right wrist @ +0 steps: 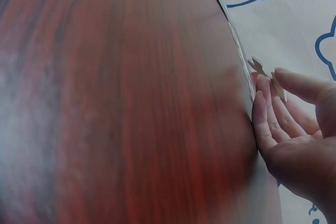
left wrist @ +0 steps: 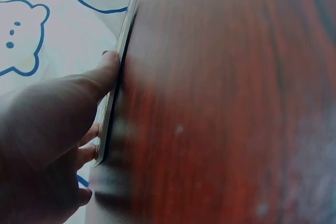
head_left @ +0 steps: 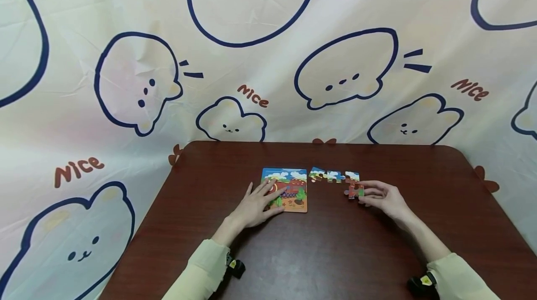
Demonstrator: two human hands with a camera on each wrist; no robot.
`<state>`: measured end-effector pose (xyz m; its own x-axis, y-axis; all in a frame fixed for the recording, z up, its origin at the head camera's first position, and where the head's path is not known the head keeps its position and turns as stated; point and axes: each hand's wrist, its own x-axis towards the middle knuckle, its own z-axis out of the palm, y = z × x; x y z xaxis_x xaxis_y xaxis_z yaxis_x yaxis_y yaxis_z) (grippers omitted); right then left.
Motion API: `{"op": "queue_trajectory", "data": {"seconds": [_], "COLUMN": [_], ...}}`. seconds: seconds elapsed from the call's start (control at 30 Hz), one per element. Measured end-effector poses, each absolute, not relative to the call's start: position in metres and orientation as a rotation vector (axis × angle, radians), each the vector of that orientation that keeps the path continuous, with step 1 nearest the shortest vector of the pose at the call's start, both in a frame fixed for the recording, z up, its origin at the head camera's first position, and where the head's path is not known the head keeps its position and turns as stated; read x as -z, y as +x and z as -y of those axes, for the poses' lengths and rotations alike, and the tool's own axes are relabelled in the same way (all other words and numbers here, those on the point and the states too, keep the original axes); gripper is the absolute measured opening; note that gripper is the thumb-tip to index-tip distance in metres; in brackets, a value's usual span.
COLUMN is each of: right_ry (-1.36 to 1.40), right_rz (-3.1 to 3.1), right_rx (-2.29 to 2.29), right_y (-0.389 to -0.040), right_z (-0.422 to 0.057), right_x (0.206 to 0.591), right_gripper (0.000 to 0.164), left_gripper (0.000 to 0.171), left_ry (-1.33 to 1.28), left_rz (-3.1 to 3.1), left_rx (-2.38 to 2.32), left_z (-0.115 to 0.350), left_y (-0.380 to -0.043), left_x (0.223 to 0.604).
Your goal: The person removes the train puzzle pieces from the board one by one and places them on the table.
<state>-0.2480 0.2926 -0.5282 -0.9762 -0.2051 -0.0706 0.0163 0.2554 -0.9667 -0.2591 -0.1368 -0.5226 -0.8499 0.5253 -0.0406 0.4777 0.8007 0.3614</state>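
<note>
A colourful jigsaw puzzle board [head_left: 299, 203] lies on the table, showing blue sky, a red shape and green plants. Spread over its left part is my left hand [head_left: 256, 205], which hides some of the picture; the left wrist view shows its thumb on the edge of the thin board [left wrist: 108, 124]. My right hand [head_left: 387, 199] pinches a red and green puzzle piece [head_left: 353, 191] between thumb and fingers. In the right wrist view this piece [right wrist: 261, 68] is tilted up off the table. Loose sky pieces [head_left: 334, 177] form a row right of the board.
The brown wooden table [head_left: 319, 253] has rounded far corners. Behind it hangs a pale curtain [head_left: 277, 66] printed with cartoon outlines. Each wrist wears a black strap-on camera, the left one [head_left: 236, 268] beside a pale yellow sleeve [head_left: 205, 267].
</note>
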Motion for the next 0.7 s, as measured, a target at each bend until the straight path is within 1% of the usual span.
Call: {"op": "queue_trajectory", "data": {"seconds": [0.7], "right_ry": [-0.241], "right_rz": [-2.409], "right_rx": [1.694], "right_y": [-0.2515], "right_z": [-0.2922], "right_x": [0.5271], "right_gripper": [0.056], "left_gripper": [0.065], "left_ry": [0.777], "left_rz": [-2.845], "left_rx": [-0.533], "left_z": [0.1367], "left_y": [-0.2589], "left_x": [0.5233]}}
